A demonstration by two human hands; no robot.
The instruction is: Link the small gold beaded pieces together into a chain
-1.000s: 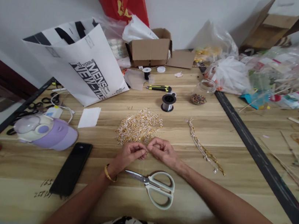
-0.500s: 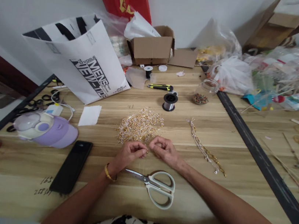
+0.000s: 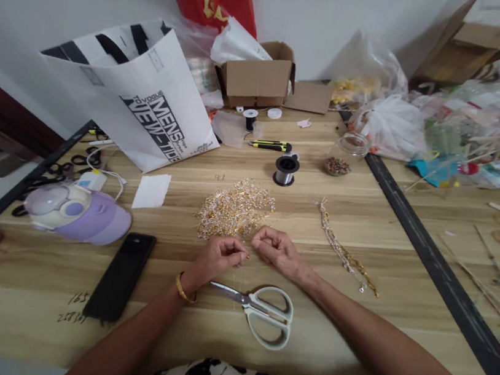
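My left hand (image 3: pixel 220 256) is closed in a pinch, with a tiny gold-coloured piece just at its fingertips, too small to name. Close beside it on the right, my right hand (image 3: pixel 278 252) pinches too; what sits between its fingers is hidden. Just beyond both hands lies a loose pile of small gold and clear beads or charms (image 3: pixel 232 210). Scissors (image 3: pixel 256 309) with pale handles rest on the table nearer to me, blades pointing left. To the right lie gold and silver chains (image 3: pixel 339 243), tied together at the far end.
A spool of clear line (image 3: pixel 286 171), a yellow-black cutter (image 3: pixel 269 145) and a jar of beads (image 3: pixel 340 157) stand farther back. On the left are a black phone (image 3: pixel 120 276), a purple bottle (image 3: pixel 83 214) and a white paper bag (image 3: pixel 137 97). Plastic bags (image 3: pixel 389 123) crowd the back right.
The view has shifted very slightly. Both hands stay almost in place, their fingers moving only a little; the fingertips remain close together.
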